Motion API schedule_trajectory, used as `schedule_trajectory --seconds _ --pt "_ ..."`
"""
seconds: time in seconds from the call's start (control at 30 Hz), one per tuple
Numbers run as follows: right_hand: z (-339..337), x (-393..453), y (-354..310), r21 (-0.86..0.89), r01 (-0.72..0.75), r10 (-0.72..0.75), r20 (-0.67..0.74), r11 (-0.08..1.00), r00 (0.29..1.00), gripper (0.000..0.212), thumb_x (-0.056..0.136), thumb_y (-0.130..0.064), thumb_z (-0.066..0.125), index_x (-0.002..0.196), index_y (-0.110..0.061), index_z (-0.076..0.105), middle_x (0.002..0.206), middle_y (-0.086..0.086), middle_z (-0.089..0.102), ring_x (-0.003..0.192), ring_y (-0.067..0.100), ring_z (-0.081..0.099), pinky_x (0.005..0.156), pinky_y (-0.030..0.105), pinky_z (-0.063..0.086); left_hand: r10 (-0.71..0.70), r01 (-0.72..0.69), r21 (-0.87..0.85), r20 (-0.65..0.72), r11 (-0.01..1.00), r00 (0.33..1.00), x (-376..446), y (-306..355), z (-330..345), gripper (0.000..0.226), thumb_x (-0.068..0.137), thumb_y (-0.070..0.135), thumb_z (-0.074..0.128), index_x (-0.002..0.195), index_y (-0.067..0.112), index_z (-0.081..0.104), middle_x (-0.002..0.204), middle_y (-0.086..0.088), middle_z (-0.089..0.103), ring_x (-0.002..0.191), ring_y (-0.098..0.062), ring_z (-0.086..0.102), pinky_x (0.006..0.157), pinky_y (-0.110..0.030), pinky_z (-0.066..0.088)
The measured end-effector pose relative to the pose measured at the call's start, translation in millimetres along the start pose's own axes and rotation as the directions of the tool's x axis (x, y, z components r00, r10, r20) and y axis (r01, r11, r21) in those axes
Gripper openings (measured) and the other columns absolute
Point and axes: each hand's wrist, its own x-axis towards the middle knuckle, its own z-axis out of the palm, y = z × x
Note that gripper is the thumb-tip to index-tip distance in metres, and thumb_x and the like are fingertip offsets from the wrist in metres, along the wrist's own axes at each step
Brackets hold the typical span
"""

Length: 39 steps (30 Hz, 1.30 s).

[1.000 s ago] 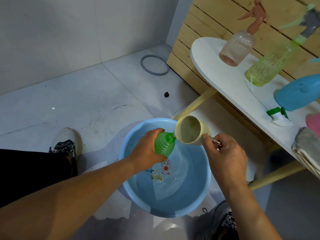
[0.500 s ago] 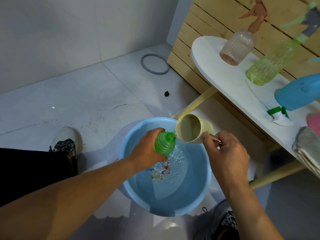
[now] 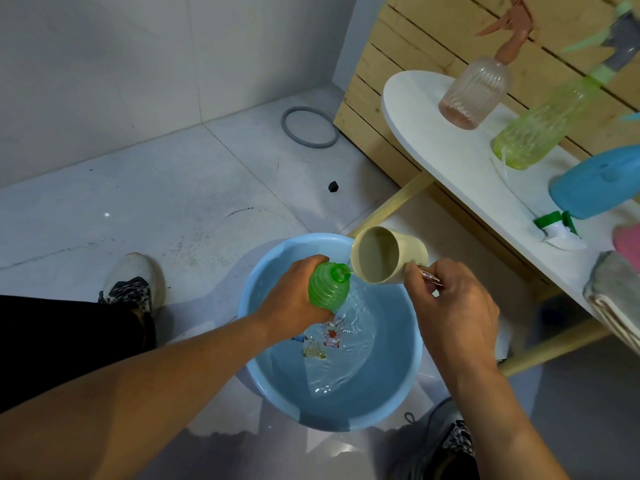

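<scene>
A: While the left hand (image 3: 294, 299) is wrapping its fingers around the green ribbed bottle (image 3: 329, 291), what is the right hand (image 3: 453, 306) doing?
B: It is pinching the handle of the beige cup (image 3: 388, 254) with curled fingers and is tipping the cup toward the bottle. The lip of the cup is lying just beside the open neck of the bottle, and a thin stream of water is running between them.
A: And where is the bottle being held?
B: It is hanging above the blue basin (image 3: 332, 424), near the far rim, with its neck pointing to the cup. The basin is standing on the floor and is holding water, which is rippling under the bottle.
A: What is lying around?
B: A shoe (image 3: 133, 282) is standing on the tiles to the left of the basin. To the right a white table (image 3: 450, 161) is carrying a folded cloth (image 3: 613, 299), a green and white nozzle (image 3: 557, 232), a blue bottle (image 3: 599, 183), a yellow-green spray bottle (image 3: 540, 131) and a pink spray bottle (image 3: 474, 91). Further on the floor a small black piece (image 3: 333, 186) and a grey ring (image 3: 310, 128) are lying, the ring close to the wooden slats (image 3: 381, 109)
</scene>
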Motion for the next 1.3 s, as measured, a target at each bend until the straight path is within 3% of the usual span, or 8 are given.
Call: schedule_trajectory --seconds 0.47,0.63,1.17,1.3 --pt "-0.3 -0.1 -0.2 -0.025 0.043 -0.043 -0.016 0.999 0.999 0.037 0.093 -0.047 0.061 0.067 -0.022 0.051 0.071 -0.005 0.051 0.066 0.023 0.049 0.059 0.037 0.045 -0.005 0.005 -0.003 0.009 1.0 1.0 0.1 -2.1 1.3 0.104 0.062 0.027 0.097 0.148 0.031 0.038 0.141 0.005 0.044 0.125 -0.016 0.049 0.106 -0.041 0.046" --pt "0.2 -0.2 -0.4 -0.047 0.058 -0.059 -0.023 0.997 0.998 0.037 0.093 -0.048 0.061 0.069 -0.02 0.053 0.072 -0.003 0.053 0.066 0.024 0.05 0.059 0.04 0.048 -0.002 0.002 -0.001 0.002 1.0 1.0 0.4 -1.1 1.5 0.103 0.063 0.025 0.097 0.147 0.031 0.039 0.139 0.005 0.044 0.124 -0.016 0.049 0.104 -0.035 0.044" --pt "0.8 -1.8 -1.8 -0.099 0.115 -0.119 -0.038 0.988 0.992 0.037 0.093 -0.048 0.061 0.071 -0.019 0.056 0.073 -0.002 0.052 0.067 0.024 0.048 0.055 0.033 0.039 -0.005 0.005 -0.014 0.007 1.0 1.0 -1.2 2.0 0.8 0.102 0.063 0.024 0.098 0.148 0.03 0.04 0.138 0.004 0.045 0.124 -0.016 0.049 0.106 -0.04 0.046" --pt "1.7 -1.6 -1.7 -0.117 0.119 -0.124 -0.038 0.986 0.992 0.037 0.094 -0.049 0.06 0.072 -0.019 0.057 0.073 -0.002 0.053 0.067 0.024 0.049 0.055 0.037 0.045 0.0 0.0 -0.015 0.004 1.0 1.0 -0.5 0.6 1.4 0.103 0.062 0.024 0.098 0.147 0.031 0.041 0.137 0.005 0.046 0.123 -0.016 0.05 0.106 -0.041 0.046"
